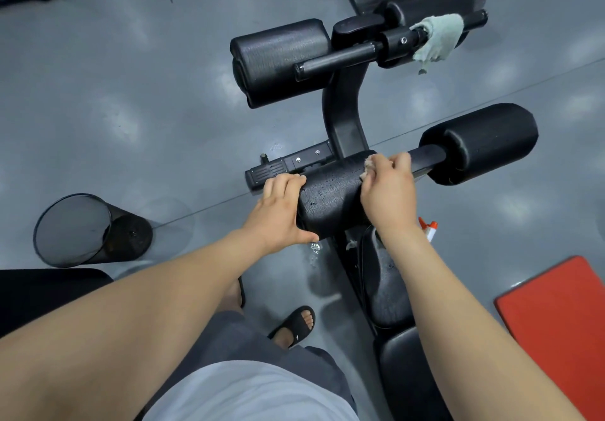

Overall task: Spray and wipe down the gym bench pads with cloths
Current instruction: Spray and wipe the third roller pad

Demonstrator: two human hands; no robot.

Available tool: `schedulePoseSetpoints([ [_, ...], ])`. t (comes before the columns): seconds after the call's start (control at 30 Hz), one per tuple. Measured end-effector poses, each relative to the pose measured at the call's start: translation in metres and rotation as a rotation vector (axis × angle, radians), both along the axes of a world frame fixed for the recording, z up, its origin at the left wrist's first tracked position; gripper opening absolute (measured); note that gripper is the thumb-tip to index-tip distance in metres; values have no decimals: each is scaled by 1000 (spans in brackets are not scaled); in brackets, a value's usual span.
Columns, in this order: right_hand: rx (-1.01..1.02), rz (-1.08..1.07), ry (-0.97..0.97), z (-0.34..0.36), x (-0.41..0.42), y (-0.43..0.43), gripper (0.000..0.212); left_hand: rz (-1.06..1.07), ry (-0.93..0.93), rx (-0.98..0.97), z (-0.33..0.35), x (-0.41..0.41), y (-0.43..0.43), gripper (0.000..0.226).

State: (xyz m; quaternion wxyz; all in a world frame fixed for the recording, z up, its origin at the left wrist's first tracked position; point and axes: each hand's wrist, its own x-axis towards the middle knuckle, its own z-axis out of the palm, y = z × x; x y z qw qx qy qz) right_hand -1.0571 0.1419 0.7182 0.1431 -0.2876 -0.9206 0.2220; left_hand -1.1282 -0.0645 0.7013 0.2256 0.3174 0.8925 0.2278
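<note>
At centre, near black cylindrical foam roller pad [330, 191]: left hand [281, 204] curled round its left end, thumb underneath; right hand [388, 191] pinching small pale cloth [369, 162] against its right end. Grey-green rag [438, 37] draped over far black metal handlebar [337, 58]. Orange-white spray bottle [430, 229] just right of right wrist

Textured black vinyl roller pad [330, 191]; frayed green terry cloth [437, 39].

- Mid-frame, I'm gripping the roller pad's [330, 194] left end with my left hand [281, 211].
- My right hand [388, 194] is pressing a pale cloth [369, 166] onto its right end.
</note>
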Motion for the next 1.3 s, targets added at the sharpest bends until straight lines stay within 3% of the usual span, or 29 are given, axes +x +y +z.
schedulePoseSetpoints([
  [0.13,-30,209,19,2,8,-35,17,1,-14,-5,-2,-2,1,127],
  [0.23,-92,351,-25,4,21,-44,26,-8,-43,-8,-5,-1,2,129],
  [0.37,-107,288,-45,3,26,-41,30,-13,-111,27,-10,-3,1,130],
  [0.53,-110,410,-56,5,19,-69,23,-34,-148,55,-10,-12,-4,127],
  [0.7,-91,176,-30,4,2,-40,19,-53,-139,40,-8,-16,-5,122],
  [0.8,-33,39,-74,6,-6,-29,20,-26,-163,74,-7,-14,-6,103],
  [0.9,42,106,-56,8,-3,-46,17,-7,-195,106,-7,-19,-8,84],
  [1.07,-26,324,-65,8,19,-55,20,-37,-196,133,-13,-25,-12,84],
  [1.3,11,17,-111,6,16,-2,21,-25,-173,178,-12,-22,-13,82],
])
